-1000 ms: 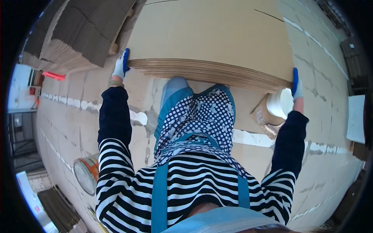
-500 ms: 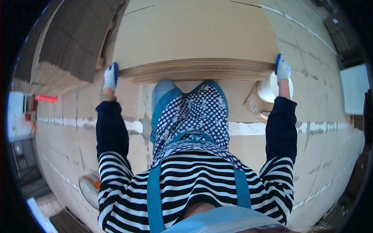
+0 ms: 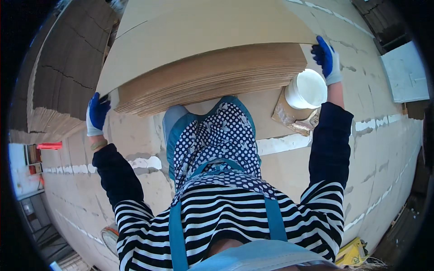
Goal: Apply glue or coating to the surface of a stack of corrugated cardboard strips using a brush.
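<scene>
So both hands are on one big cardboard sheet [image 3: 212, 27], tan and wide, lying over the top of a thick stack of cardboard [image 3: 212, 79] right in front of the person's knees. The left hand [image 3: 98, 113], in a white glove with a blue palm, is at the near left corner, fingers curled in and closed on it. The right hand [image 3: 327, 61], same kind of glove, has the near right corner pinched, with the other fingers bent rather than stretched out. Both corners stick out past the stack, and there's a bit of a gap under the left one, so that edge looks raised. Can't tell what the stack is sitting on. Just below the right hand there's a white bucket [image 3: 311, 90], open at the top, beside a scruffy brown piece of cardboard [image 3: 281, 113] on the floor [image 3: 289, 169]. Over on the left is another, darker cardboard stack [image 3: 68, 63], with something red [image 3: 49, 146] near its lower end, too small to make out. There's a white box-like thing [image 3: 403, 72] off to the right, and a yellow object [image 3: 352, 253] at the bottom, partly hidden by the striped sleeve [image 3: 323, 203].
</scene>
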`<act>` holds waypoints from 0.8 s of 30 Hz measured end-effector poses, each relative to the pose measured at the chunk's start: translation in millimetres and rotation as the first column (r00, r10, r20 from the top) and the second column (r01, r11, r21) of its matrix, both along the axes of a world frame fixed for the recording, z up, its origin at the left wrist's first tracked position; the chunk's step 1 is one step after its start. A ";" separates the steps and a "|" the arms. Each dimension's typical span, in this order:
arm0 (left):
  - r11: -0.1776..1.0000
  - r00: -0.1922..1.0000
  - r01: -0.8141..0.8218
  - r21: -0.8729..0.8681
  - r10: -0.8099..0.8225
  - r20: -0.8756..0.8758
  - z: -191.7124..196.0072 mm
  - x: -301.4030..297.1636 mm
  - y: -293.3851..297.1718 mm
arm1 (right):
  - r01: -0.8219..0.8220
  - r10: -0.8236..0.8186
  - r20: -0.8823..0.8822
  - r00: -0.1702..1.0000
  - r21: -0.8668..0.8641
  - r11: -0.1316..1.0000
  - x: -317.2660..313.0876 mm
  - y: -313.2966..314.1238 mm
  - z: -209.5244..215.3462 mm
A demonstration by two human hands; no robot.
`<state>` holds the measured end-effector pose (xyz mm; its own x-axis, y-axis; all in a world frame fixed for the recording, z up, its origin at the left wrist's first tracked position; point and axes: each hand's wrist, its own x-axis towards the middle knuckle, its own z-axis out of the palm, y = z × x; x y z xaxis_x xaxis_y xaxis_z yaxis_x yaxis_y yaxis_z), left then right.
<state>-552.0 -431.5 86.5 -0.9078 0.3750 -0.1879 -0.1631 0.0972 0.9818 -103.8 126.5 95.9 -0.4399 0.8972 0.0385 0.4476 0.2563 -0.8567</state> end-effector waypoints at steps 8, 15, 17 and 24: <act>0.966 0.933 -0.239 -0.100 0.200 -0.299 -66.8 0.8 25.0 | 0.099 -0.182 0.259 0.949 0.305 0.947 -28.0 32.5 -80.1; 0.911 0.897 -0.275 -0.306 0.128 -0.423 -72.6 -10.4 25.2 | 0.090 -0.189 0.284 0.940 0.327 0.941 -31.3 27.7 -79.3; 0.924 0.933 -0.231 -0.305 0.122 -0.338 -62.9 -9.1 29.8 | 0.061 -0.149 0.270 0.951 0.309 0.949 -27.1 36.6 -82.7; 0.651 0.798 -0.469 -0.597 0.022 -0.603 -48.9 -2.4 -15.6 | 0.079 -0.115 0.503 0.857 0.092 0.993 3.2 15.3 -42.7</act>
